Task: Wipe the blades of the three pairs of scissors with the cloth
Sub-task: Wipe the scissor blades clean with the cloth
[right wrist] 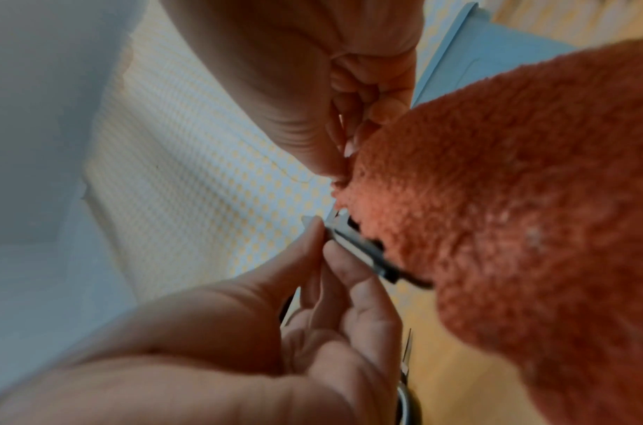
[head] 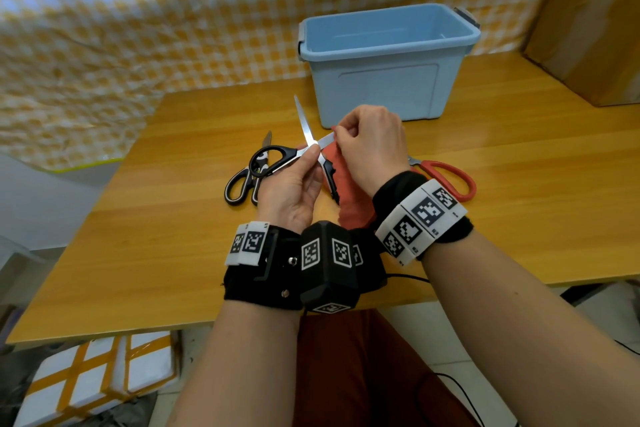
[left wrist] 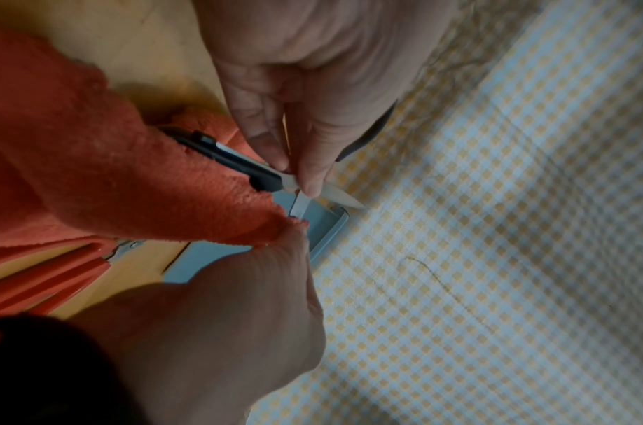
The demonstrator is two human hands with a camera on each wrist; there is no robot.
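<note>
I hold a black-handled pair of scissors (head: 304, 125) above the table with its blades spread wide. My left hand (head: 313, 149) pinches it at the pivot (left wrist: 292, 184) between thumb and finger. My right hand (head: 341, 135) pinches the orange-red cloth (head: 349, 180) around the blade that points right (head: 327, 140); the other blade points up and away. In the right wrist view the cloth (right wrist: 513, 201) covers most of that blade. A second black-handled pair (head: 242, 180) lies shut on the table to the left. A red-handled pair (head: 450, 177) lies to the right, partly behind my right wrist.
A light blue plastic bin (head: 388, 55) stands empty at the back of the wooden table (head: 138, 236). A cardboard box (head: 595, 17) sits at the far right. A yellow-checked sheet (head: 138, 10) hangs behind the table.
</note>
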